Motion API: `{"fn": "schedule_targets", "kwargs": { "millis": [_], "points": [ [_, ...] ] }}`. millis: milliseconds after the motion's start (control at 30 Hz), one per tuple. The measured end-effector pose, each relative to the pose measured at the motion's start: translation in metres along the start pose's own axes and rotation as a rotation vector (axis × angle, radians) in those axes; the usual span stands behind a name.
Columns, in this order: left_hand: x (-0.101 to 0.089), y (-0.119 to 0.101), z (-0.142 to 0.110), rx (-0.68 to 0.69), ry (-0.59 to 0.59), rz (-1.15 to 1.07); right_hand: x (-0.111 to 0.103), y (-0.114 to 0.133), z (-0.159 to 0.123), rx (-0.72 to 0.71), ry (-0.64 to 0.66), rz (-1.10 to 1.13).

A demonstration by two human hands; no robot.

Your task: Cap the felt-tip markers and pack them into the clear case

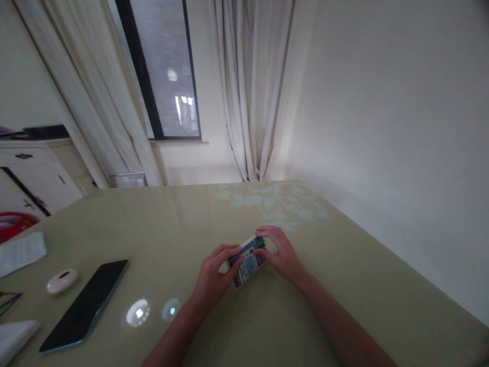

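Note:
Both hands grip a small printed box (247,270), patterned in blue and white with a green patch near its upper right. It is tilted, its right end higher, a little above or on the glossy table (183,224); I cannot tell whether it touches. My left hand (212,278) pinches the left end, thumb on the front and fingers along the top. At the right end, my right hand (284,257) curls its fingers over the top edge with the thumb on the front. The fingers hide parts of both ends.
A black-screened phone (86,306) lies on the left, beside a white rounded object (62,281). Further left are a pale sheet or packet (23,252), a dark cable (8,302) and a white item (15,336). The wall (401,178) borders the table on the right.

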State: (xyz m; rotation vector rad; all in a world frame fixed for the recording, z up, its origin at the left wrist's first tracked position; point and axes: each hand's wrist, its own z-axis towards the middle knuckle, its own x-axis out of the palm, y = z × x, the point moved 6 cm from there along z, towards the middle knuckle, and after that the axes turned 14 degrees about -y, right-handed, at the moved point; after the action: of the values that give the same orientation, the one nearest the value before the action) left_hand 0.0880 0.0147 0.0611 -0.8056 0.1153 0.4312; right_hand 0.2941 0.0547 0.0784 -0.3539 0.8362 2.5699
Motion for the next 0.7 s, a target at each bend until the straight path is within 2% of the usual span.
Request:
{"fn": "schedule_targets", "kwargs": {
  "millis": [233,333,533,700],
  "points": [
    [0.002,0.001,-0.001,-0.029,0.023,0.012,-0.002,0.000,0.001,0.020,-0.010,0.026],
    [0.007,0.005,-0.004,-0.100,0.010,-0.010,-0.002,0.000,0.001,0.031,-0.002,0.026],
    [0.021,0.012,-0.016,-0.324,0.025,-0.098,-0.003,-0.003,-0.001,0.037,0.012,0.023],
    [0.016,0.015,-0.010,-0.340,-0.005,-0.126,0.000,-0.001,-0.002,0.014,-0.004,-0.011]
  ]
}}
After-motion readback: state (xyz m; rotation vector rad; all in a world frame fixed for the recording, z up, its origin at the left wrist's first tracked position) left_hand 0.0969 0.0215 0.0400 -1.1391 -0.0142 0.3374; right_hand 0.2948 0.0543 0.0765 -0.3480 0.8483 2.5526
